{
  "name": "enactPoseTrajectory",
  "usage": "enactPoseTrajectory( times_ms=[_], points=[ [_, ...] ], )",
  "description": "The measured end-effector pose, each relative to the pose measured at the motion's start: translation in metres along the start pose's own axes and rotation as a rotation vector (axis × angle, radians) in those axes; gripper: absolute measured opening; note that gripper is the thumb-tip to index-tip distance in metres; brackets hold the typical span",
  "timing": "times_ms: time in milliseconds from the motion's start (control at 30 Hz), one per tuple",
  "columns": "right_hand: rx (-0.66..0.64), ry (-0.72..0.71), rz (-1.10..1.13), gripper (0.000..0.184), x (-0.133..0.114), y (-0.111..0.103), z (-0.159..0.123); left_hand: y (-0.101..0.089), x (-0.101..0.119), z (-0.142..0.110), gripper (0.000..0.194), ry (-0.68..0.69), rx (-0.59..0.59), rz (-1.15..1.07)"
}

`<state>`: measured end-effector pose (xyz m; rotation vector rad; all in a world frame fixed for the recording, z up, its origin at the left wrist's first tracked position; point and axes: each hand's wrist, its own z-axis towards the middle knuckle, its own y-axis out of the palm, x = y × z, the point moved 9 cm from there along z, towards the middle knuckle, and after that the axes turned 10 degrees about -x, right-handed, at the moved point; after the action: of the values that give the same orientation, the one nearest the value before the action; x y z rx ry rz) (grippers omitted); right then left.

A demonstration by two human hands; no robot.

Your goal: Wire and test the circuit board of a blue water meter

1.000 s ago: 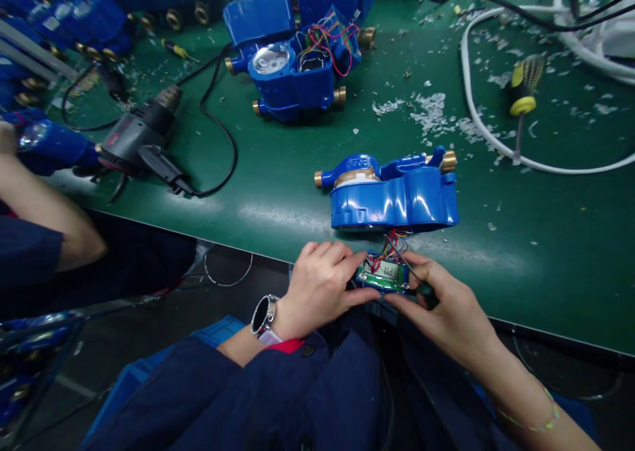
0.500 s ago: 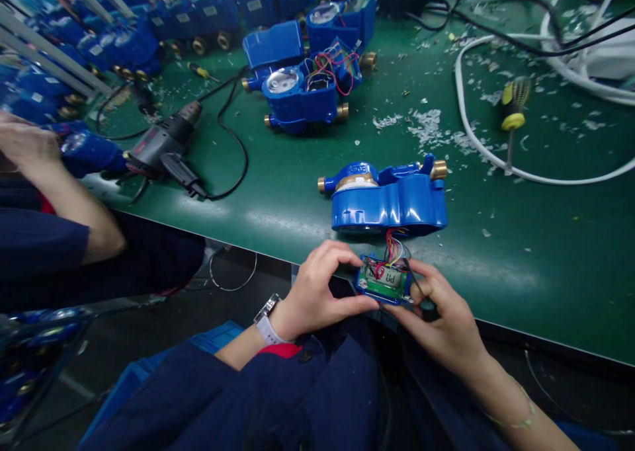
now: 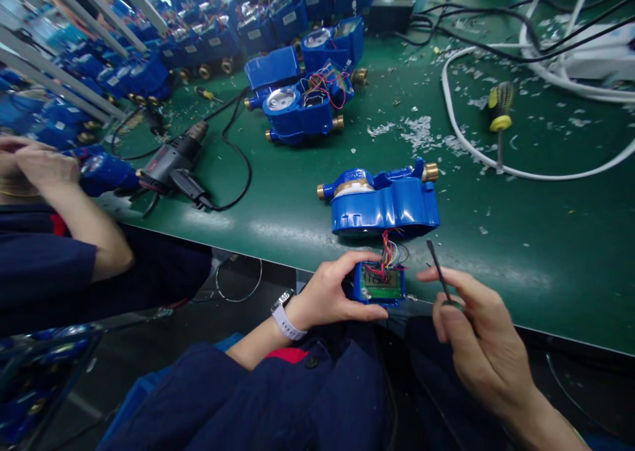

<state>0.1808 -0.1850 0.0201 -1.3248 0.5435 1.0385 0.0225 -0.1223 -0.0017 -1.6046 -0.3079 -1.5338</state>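
Note:
At the bench's front edge, my left hand grips a small blue-cased circuit board with a display, thumb below and fingers above. Coloured wires run from this board up to a blue water meter lying on its side, with brass threaded ends. To the right, apart from the board, my right hand is closed around a small screwdriver. Its dark shaft points up and to the left; most of the handle is hidden in the fingers.
Other blue meters stand further back, with several more at the back left. A heat gun and its cord lie left, near a co-worker's hands. A yellow-black screwdriver, white cable and plastic scraps lie right.
My right hand has let go of the board and moved right, with the screwdriver now pointing up. My left hand keeps the board, and its display reads differently.

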Motion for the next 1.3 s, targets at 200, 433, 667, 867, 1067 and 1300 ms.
enactPoseTrajectory(
  times_ms=[200,433,667,867,1067,1300],
  points=[
    [-0.278,-0.131,-0.207,0.055,-0.037,0.022,-0.001,-0.008,0.013,0.003,0.061,0.116,0.105,0.170],
    [-0.306,-0.096,-0.474,0.049,-0.030,0.033,-0.002,-0.009,0.025,0.006,0.053,0.235,0.195,0.372],
    [-0.267,-0.002,-0.356,0.052,-0.019,0.027,-0.004,-0.008,0.014,0.007,0.058,0.240,0.228,0.342],
    [-0.251,-0.074,-0.273,0.049,-0.030,0.023,-0.004,-0.010,-0.003,0.001,0.066,0.227,0.274,0.214],
    [-0.301,-0.022,-0.191,0.045,-0.029,0.031,0.006,-0.009,-0.008,0.001,0.064,0.235,0.273,0.183],
    [-0.296,-0.075,-0.335,0.045,-0.035,0.034,0.023,-0.009,-0.013,0.003,0.072,0.213,0.241,0.204]
  ],
)
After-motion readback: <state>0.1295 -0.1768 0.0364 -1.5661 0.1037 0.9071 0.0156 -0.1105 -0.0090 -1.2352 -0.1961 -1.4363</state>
